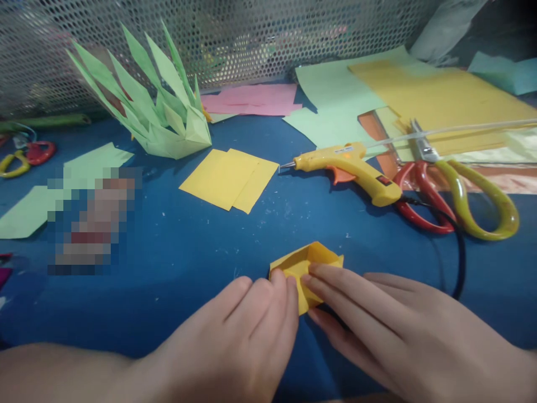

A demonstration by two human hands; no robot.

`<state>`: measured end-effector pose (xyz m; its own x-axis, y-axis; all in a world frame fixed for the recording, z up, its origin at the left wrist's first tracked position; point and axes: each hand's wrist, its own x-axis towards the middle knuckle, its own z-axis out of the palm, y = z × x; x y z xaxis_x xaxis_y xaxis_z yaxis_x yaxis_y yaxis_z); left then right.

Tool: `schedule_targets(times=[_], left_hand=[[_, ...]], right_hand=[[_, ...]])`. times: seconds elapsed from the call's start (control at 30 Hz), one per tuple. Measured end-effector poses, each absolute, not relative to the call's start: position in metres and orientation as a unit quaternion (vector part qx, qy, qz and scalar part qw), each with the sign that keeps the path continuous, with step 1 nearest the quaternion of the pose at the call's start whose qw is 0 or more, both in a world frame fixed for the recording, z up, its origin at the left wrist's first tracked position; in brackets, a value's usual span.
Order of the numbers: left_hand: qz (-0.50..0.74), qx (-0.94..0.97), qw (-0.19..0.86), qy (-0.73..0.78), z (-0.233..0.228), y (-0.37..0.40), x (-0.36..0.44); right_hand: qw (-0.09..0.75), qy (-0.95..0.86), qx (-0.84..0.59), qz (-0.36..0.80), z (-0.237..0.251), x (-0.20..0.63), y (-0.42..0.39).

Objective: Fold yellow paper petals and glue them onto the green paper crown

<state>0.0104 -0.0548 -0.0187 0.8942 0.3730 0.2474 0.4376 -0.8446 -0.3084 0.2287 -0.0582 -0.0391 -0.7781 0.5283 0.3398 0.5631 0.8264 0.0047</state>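
Note:
A piece of folded yellow paper (316, 254), partly opened into a box-like shape, is between both hands above the blue table. My left hand (239, 330) grips its left side, fingers bent and pressed together. From the other side, my right hand (377, 319) pinches the paper, with its fingertips inside the fold and the thumb low underneath. Fingers hide much of the near part of the paper. Beyond the hands lie flat yellow paper squares (213, 179), overlapping each other.
A yellow glue gun (348, 162) lies right of the squares, its black cord curving down behind my right hand. Scissors with red and yellow handles (482, 207) lie beside it. A pointed green paper model (176, 134) stands at back left. Coloured sheets (428, 95) lie before the mesh (260, 45).

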Motion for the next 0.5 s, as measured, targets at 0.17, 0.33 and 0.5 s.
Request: schedule_targets(times=[0.17, 0.33, 0.5], left_hand=[[-0.103, -0.949, 0.185, -0.235, -0.0178, -0.0595, 0.012], [-0.062, -0.95, 0.181, -0.248, -0.0179, -0.0631, 0.0129], [-0.061, -0.946, 0.203, -0.247, -0.0204, -0.0643, 0.014]], right_hand=[[0.178, -0.942, -0.279, -0.048, -0.0377, 0.2293, -0.0563], [0.153, -0.943, -0.291, -0.06, -0.0346, 0.2281, -0.0552], [0.149, -0.941, -0.301, -0.05, -0.0337, 0.226, -0.0546]])
